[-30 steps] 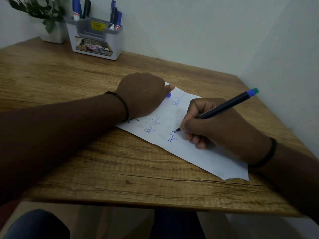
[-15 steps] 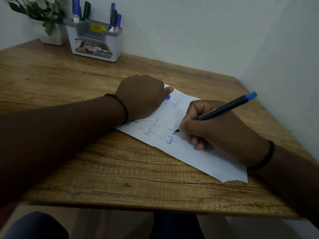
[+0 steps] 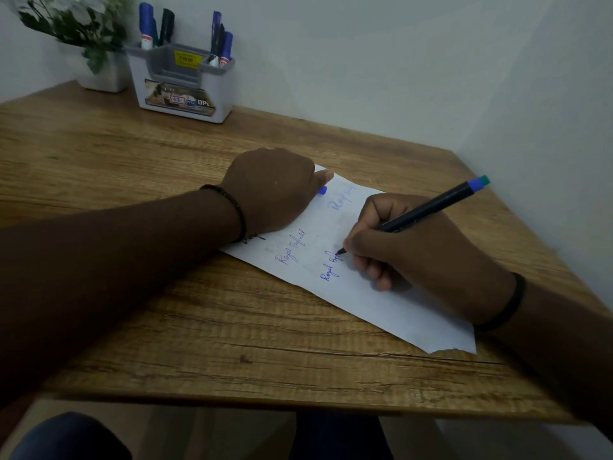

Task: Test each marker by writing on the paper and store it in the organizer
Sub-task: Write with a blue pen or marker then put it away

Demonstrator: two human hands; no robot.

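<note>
1. Wooden table (image 3: 166,327) is sitting closest to us, with its brown front edge running across the bottom. Dark blue legs (image 3: 66,436) are showing under it.

2. White paper (image 3: 398,310) is lying flat on the table, slanting from the middle out to the right. Its near right end is looking torn.

3. Blue words are sitting on the paper in three spots. Two say "Royal" with more letters after, and one farther up is looking pale.

4. Right hand (image 3: 414,254) is resting on the paper and gripping a black marker (image 3: 428,207) with its fingers curled round it. The marker tip is touching the paper at the end of the nearest blue word. The marker's far end is blue and green and is pointing up to the right.

5. A black band (image 3: 510,303) is going round the right wrist.

6. Left hand (image 3: 272,190) is lying on the far left part of the paper with its fingers curled in and its thumb sticking out. A small blue bit (image 3: 322,190) is peeking out under it, but I cannot tell if the hand is holding it.

7. A bead bracelet (image 3: 232,207) is going round the left wrist.

8. Far back by the wall, a grey organizer (image 3: 182,91) is standing on the table with blue and black markers (image 3: 219,38) sticking up in it.

9. A plant (image 3: 73,21) in a white pot is standing just beside it, to the left.
</note>
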